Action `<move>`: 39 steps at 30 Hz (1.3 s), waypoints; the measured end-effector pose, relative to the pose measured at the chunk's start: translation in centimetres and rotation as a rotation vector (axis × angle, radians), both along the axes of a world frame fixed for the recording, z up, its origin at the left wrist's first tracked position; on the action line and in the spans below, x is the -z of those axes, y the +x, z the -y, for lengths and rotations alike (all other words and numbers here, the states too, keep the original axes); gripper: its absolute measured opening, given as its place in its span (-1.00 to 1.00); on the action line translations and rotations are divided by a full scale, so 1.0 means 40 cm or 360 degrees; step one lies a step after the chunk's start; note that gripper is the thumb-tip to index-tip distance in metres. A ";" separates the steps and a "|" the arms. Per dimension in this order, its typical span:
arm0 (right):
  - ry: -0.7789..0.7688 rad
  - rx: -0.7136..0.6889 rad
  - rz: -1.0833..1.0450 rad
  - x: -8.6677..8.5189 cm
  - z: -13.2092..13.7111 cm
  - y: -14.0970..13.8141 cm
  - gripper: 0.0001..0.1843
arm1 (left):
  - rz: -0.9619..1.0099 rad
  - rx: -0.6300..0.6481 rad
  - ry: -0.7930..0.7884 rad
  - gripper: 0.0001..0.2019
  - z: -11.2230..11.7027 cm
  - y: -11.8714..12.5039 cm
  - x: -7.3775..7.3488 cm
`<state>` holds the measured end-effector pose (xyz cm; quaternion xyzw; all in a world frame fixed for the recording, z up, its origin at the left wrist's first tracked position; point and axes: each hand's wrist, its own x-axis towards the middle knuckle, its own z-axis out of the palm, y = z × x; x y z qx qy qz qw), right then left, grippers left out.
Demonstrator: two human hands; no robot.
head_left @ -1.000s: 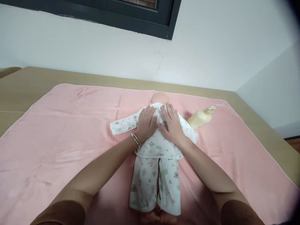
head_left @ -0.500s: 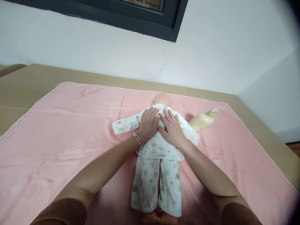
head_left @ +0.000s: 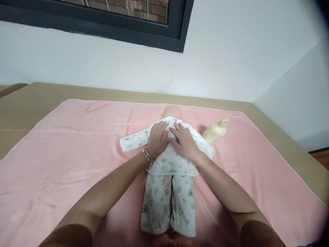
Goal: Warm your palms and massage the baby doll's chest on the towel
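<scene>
A baby doll (head_left: 169, 168) in white pyjamas with a green and pink print lies face down, its bald head at the far end and its feet towards me. Flat on the left of its upper back rests my left hand (head_left: 157, 139), fingers stretched out, a bangle at the wrist. Beside it my right hand (head_left: 184, 141) lies on the right of the back with fingers spread. Both palms touch the pyjama top, and neither hand grips anything. The doll's left sleeve reaches out sideways across the blanket.
Under the doll a pink blanket (head_left: 77, 154) covers much of the wooden table (head_left: 102, 92). A pale yellow pump bottle (head_left: 215, 132) lies tilted on the blanket by the doll's right sleeve. White walls and a dark-framed window (head_left: 164, 39) stand behind.
The camera view has shifted slightly, so the scene sits a little farther left and more of the window shows. Both hands stay on the doll's back, with hardly any visible movement.
</scene>
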<state>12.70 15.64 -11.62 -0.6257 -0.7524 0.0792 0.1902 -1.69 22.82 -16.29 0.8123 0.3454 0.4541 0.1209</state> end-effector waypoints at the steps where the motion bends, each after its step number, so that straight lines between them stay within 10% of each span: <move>1: 0.0039 0.0032 0.0001 0.001 0.000 -0.001 -0.46 | -0.0004 -0.0001 -0.0004 -0.51 0.000 0.000 -0.002; 25: 0.0288 0.0121 -0.0041 0.001 0.010 -0.015 -0.49 | -0.0020 -0.0033 -0.0077 -0.61 -0.007 0.001 -0.012; 32: 0.0507 0.0149 -0.0269 -0.183 0.073 0.106 -0.48 | -0.0147 -0.0219 -0.0154 -0.57 0.034 0.041 -0.096; 35: 0.0580 0.0303 -0.0267 -0.247 0.111 0.203 -0.44 | 0.0291 0.0172 -0.0534 -0.45 0.084 0.120 -0.175; 39: 0.0328 0.0558 -0.0053 -0.269 0.142 0.308 -0.35 | 0.0987 0.0834 -0.1850 -0.25 0.123 0.260 -0.266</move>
